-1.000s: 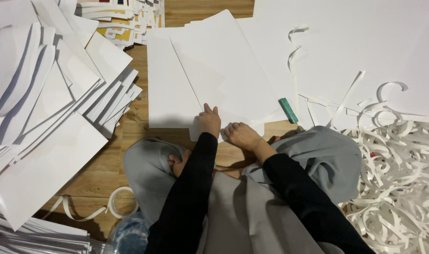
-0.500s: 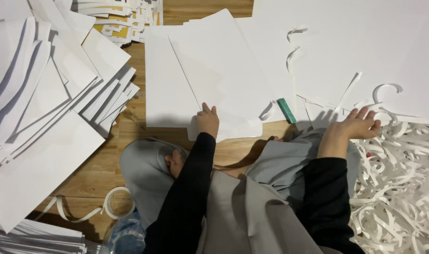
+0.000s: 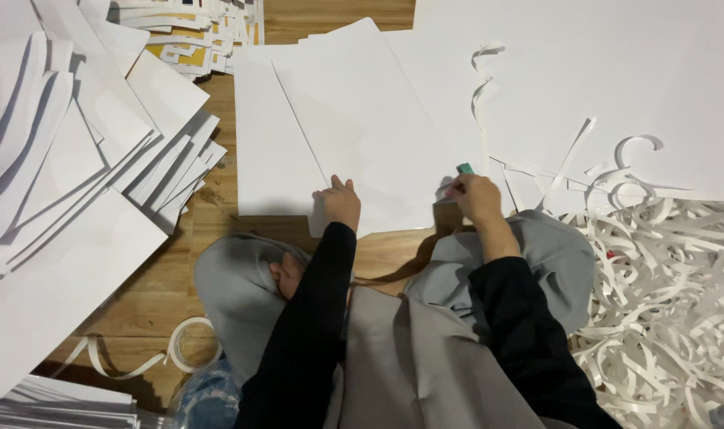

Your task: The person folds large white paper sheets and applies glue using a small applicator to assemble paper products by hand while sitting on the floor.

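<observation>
I sit on a wooden floor with white paper sheets [image 3: 354,127] spread in front of me. My left hand [image 3: 339,203] presses flat on the near edge of a small white sheet [image 3: 318,218]. My right hand [image 3: 474,197] is closed around a green-handled tool [image 3: 464,169], likely a cutter, whose tip pokes out above the fingers. The tool's lower part is hidden inside the hand. Both arms wear black sleeves.
Fanned stacks of white sheets [image 3: 76,167] fill the left side. A heap of curled white paper strips [image 3: 664,294] lies at the right. A large white sheet [image 3: 600,87] covers the back right. Printed cards [image 3: 203,32] sit at the back. A loose paper loop [image 3: 183,349] lies near my knee.
My right hand swung out to the strip heap at the right, then came back left and closed on the green tool. My left hand stayed on the sheet.
</observation>
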